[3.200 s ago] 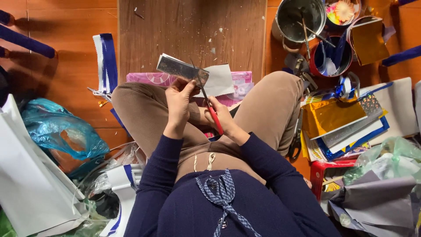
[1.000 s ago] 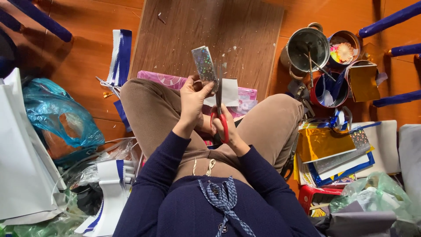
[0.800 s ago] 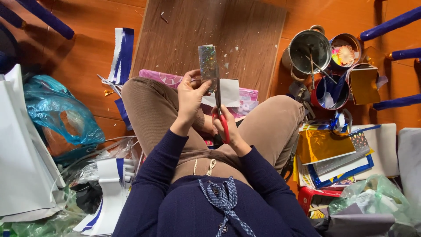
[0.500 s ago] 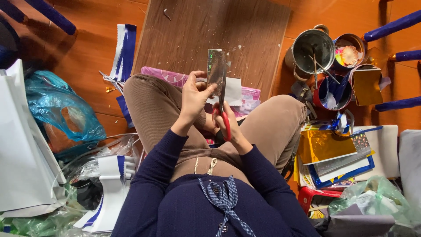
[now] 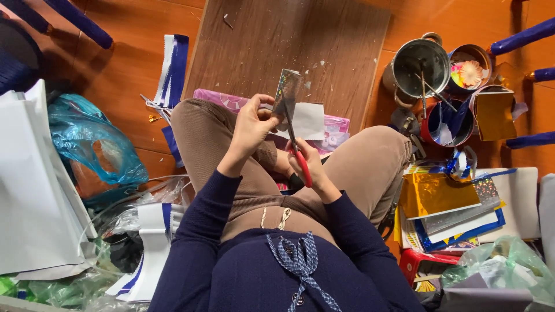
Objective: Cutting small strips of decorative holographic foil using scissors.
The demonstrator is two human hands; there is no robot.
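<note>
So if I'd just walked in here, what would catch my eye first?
Most likely the middle of the scene: the left hand holds up a shiny, glittery strip of paper while the right hand works red-handled scissors against it, above the knees of a person seated on the orange floor. Next, the clutter: gold and silver foil sheets at the right, metal tins above them, and a blue plastic bag at the left.

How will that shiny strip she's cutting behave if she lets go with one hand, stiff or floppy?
Probably fairly stiff: the strip stands upright though the left hand pinches only its lower end. Likely light, since it looks thin. The glossy face may be slippery, so the scissors in the right hand could push it aside.
</note>
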